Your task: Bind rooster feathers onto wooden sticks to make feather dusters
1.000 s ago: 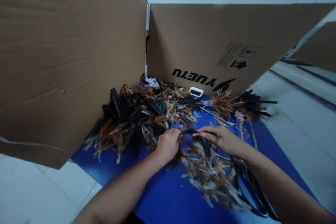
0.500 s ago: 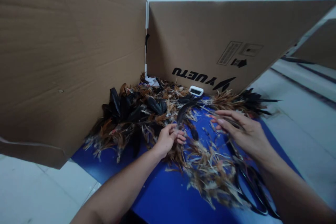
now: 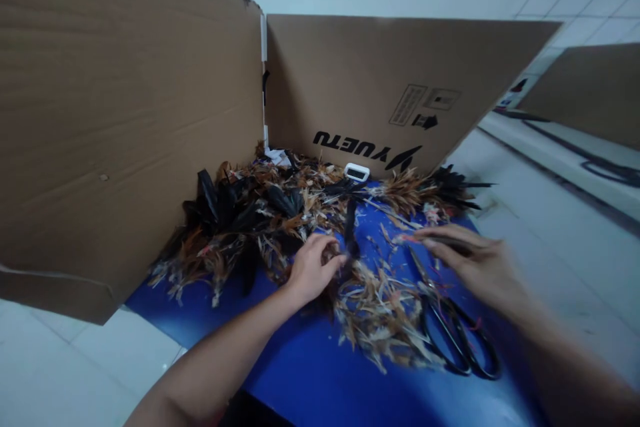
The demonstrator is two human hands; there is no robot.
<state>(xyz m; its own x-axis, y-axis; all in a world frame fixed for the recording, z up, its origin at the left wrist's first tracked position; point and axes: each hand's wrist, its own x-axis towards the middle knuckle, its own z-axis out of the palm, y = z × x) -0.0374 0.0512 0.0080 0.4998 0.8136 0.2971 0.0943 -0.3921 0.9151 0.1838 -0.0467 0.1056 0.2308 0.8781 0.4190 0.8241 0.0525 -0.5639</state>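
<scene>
The left hand (image 3: 314, 265) pinches a dark feather (image 3: 350, 230) from the big unsorted pile (image 3: 260, 213); the right hand (image 3: 475, 260), fingers together, lies near the scissors (image 3: 455, 333).

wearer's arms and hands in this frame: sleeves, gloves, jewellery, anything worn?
Both forearms are bare as far as the frame shows: no sleeves in view. The left hand and right hand are gloveless. No rings, watch or wristbands can be made out, though the right hand is motion-blurred, so small details there cannot be told.
</scene>
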